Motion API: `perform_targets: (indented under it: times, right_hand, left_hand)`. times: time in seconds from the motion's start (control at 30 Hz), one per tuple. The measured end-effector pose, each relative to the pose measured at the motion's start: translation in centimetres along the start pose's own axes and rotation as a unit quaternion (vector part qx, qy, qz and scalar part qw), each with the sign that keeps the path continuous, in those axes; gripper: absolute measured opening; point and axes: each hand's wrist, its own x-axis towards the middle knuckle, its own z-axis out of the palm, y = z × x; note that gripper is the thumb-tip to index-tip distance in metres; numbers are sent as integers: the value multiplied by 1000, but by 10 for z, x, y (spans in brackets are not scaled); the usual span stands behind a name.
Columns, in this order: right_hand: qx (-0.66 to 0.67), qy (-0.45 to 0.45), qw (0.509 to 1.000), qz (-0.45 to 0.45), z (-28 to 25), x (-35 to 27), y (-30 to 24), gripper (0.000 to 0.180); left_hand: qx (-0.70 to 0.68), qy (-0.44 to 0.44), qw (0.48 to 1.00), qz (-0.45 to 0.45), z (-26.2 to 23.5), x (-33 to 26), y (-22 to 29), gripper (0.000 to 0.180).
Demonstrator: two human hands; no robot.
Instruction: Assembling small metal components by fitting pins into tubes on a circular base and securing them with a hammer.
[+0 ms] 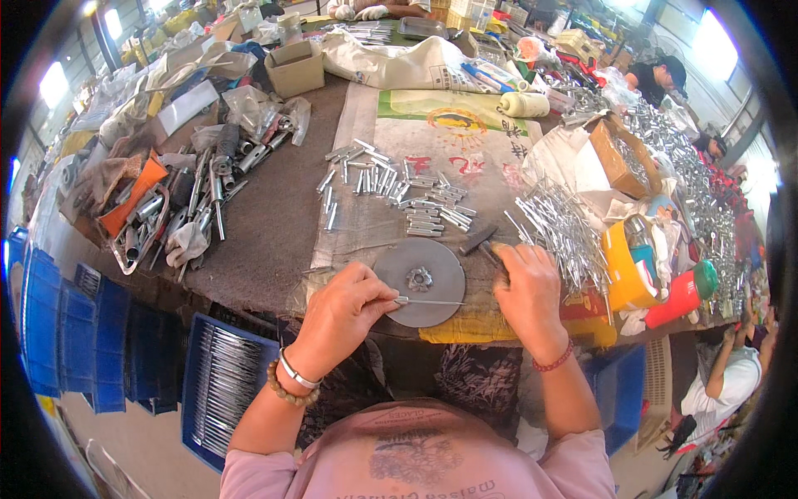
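My left hand (353, 301) pinches a thin metal rod (436, 302) by its thicker, sleeve-like end. The rod lies level across the near part of a round grey metal disc (399, 264). A small heap of shiny metal pieces (419, 279) sits at the disc's middle. To the right of the disc, my right hand (529, 287) is closed round the dark handle of what looks like a small hammer (478, 239), its head toward the disc. Beyond the disc, short metal tubes (426, 221) are spread in loose rows on a printed sack (366, 125).
A pile of thin metal rods (569, 237) lies right of my right hand, beside a yellow cut container (628, 266) and a red bottle (672, 299). Tools and bags (166, 204) crowd the left. Below stands a blue crate (195, 366) of rods. Other people work at right.
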Motion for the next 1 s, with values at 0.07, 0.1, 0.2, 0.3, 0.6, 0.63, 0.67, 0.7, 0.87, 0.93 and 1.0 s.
perform_targets:
  times: [0.07,0.1,0.2,0.3,0.6,0.63,0.67,0.7,0.87,0.93,1.0]
  right_hand:
    - [88,72,993,10,-3,-6,-2,50]
    - [92,71,993,7,-8,-9,-6,50]
    - [201,83,976,-9,-24,-20,-26,52]
    - [254,26,962,-93,-28,-27,-48,46]
    - [221,23,965,-141,-6,-33,-64,41]
    - [215,9,968,-131,-10,-31,-63,43]
    - [209,-4,970,-120,-15,-29,-63,45]
    - [210,-5,970,-122,-21,-26,-63,45]
    - [204,97,963,-146,-36,-34,-70,50]
    - [223,-30,966,-128,-29,-34,-72,50]
    - [232,-66,964,-107,-27,-35,-71,49]
  left_hand:
    - [-1,1,1000,2,0,0,-3,16]
    - [-4,-1,1000,6,1,-1,-3,18]
    - [-8,-7,1000,2,0,0,-5,17]
    - [-2,-8,1000,7,-1,-1,-7,18]
    - [-11,2,999,33,4,-2,-12,18]
    - [-11,3,999,32,4,-2,-12,18]
    - [-15,6,999,31,5,-1,-12,18]
    - [-19,10,999,29,5,-2,-12,19]
    - [-22,4,999,30,0,-3,-10,19]
    - [-28,-1,999,28,1,-2,-12,18]
    - [-18,3,1000,20,2,-3,-15,18]
